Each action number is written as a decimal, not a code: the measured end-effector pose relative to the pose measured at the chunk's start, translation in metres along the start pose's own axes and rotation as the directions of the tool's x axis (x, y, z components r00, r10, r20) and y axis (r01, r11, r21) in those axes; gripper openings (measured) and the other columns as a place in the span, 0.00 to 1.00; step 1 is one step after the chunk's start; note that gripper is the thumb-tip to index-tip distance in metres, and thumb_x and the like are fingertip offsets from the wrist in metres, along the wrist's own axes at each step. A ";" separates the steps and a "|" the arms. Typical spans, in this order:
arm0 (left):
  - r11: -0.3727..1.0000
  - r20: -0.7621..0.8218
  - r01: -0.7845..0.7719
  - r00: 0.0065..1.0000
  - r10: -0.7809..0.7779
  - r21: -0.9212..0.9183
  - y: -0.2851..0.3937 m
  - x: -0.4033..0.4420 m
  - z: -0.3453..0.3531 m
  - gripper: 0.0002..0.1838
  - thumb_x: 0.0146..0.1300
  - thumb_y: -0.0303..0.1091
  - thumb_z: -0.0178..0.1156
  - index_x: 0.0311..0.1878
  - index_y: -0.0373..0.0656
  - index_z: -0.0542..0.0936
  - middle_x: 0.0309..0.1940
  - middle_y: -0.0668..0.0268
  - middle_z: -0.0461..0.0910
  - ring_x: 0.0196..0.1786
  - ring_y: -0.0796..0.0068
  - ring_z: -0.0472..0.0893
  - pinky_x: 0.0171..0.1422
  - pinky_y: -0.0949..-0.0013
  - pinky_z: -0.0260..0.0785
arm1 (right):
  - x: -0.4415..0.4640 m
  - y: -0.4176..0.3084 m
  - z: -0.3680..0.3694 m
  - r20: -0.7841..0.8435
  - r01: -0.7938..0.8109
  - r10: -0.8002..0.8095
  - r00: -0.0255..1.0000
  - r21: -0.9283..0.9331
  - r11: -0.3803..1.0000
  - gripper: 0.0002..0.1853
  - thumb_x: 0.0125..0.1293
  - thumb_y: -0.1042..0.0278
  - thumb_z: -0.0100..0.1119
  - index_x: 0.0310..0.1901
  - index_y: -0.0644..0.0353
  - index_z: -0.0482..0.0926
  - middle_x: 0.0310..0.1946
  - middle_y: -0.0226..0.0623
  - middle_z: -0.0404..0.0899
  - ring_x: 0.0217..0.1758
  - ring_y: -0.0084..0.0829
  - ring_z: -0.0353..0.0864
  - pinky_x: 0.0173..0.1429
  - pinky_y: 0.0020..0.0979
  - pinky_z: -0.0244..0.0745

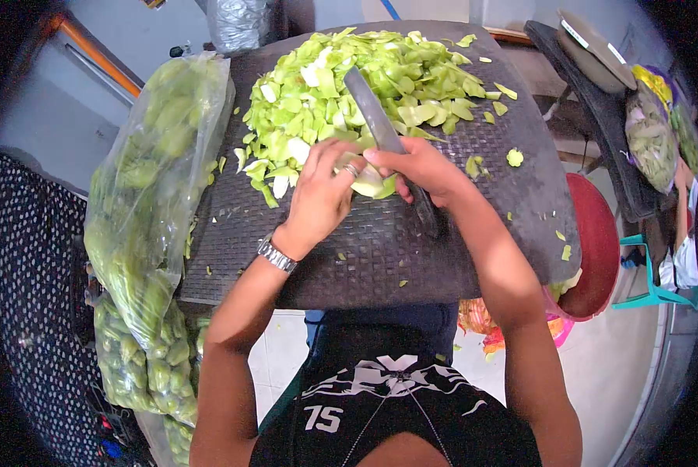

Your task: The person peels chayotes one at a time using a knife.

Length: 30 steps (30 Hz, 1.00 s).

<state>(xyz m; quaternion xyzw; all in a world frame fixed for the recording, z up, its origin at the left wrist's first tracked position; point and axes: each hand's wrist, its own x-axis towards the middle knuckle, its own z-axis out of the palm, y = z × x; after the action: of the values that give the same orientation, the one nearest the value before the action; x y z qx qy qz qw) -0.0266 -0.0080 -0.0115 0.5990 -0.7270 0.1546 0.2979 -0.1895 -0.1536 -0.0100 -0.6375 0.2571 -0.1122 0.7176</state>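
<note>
My right hand [428, 169] is wrapped round the dark handle of a knife [375, 117], whose broad grey blade points up and to the left. My left hand [323, 191], with a ring and a metal wristwatch [277, 254], grips a pale green peeled fruit [371, 185]. Both hands meet at this fruit, and fingers hide part of it. The blade's lower end is close beside it; whether they touch I cannot tell. Just beyond my hands, a large heap of green and whitish slices [364, 82] covers the far part of the dark woven-pattern table [349, 257].
A long clear plastic bag of green produce [150, 179] leans along the table's left edge. More bagged green fruit [147, 358] is below it. At right are a red tub [594, 249], a teal stool [652, 284] and a dark bench [598, 117]. Loose scraps dot the table.
</note>
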 end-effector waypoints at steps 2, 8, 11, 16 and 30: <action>0.997 -0.094 0.072 0.993 -0.076 -0.043 0.001 0.005 0.004 0.27 0.49 0.13 0.64 0.55 0.41 0.81 0.65 0.48 0.73 0.68 0.42 0.73 0.70 0.48 0.71 | 0.000 0.000 0.000 0.026 -0.001 -0.001 1.000 0.073 0.997 0.22 0.68 0.48 0.70 0.48 0.61 0.82 0.30 0.30 0.79 0.18 0.18 0.72 0.19 0.24 0.67; 0.563 -0.007 0.331 0.858 -0.514 -0.757 0.021 0.019 0.008 0.37 0.56 0.13 0.62 0.72 0.39 0.69 0.69 0.52 0.73 0.68 0.48 0.77 0.72 0.51 0.72 | -0.001 0.000 0.012 0.027 0.073 -0.085 0.996 0.289 0.954 0.17 0.65 0.58 0.75 0.46 0.60 0.81 0.31 0.28 0.81 0.19 0.19 0.72 0.20 0.25 0.67; -0.412 0.421 0.244 0.803 -0.421 -0.878 0.006 0.019 0.011 0.32 0.66 0.33 0.61 0.73 0.37 0.67 0.65 0.54 0.77 0.65 0.52 0.79 0.72 0.50 0.71 | -0.001 -0.003 0.017 -0.099 0.170 -0.154 0.983 0.178 0.969 0.18 0.67 0.58 0.74 0.48 0.63 0.81 0.29 0.29 0.81 0.18 0.20 0.73 0.19 0.27 0.67; -0.707 0.648 0.200 0.616 -0.447 -0.678 -0.007 0.022 0.032 0.30 0.77 0.58 0.51 0.62 0.39 0.76 0.57 0.56 0.83 0.58 0.53 0.83 0.68 0.44 0.73 | -0.013 -0.015 0.026 -0.207 0.063 -0.105 0.973 -0.199 0.978 0.19 0.73 0.53 0.66 0.52 0.63 0.82 0.27 0.37 0.83 0.19 0.24 0.80 0.22 0.30 0.73; -0.469 0.387 -0.138 0.390 -0.835 -0.872 -0.087 0.006 -0.007 0.27 0.80 0.54 0.44 0.65 0.43 0.77 0.55 0.52 0.81 0.51 0.54 0.81 0.58 0.55 0.76 | -0.028 -0.024 0.039 0.114 0.014 0.015 0.993 -0.244 0.970 0.35 0.78 0.67 0.58 0.82 0.44 0.58 0.27 0.31 0.78 0.19 0.18 0.74 0.19 0.23 0.71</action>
<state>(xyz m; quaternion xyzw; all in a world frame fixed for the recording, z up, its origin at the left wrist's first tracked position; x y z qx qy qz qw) 0.0587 -0.0285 -0.0139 0.2876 -0.0371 -0.4061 0.8666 -0.1889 -0.1101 0.0213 -0.7264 0.2273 -0.0425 0.6471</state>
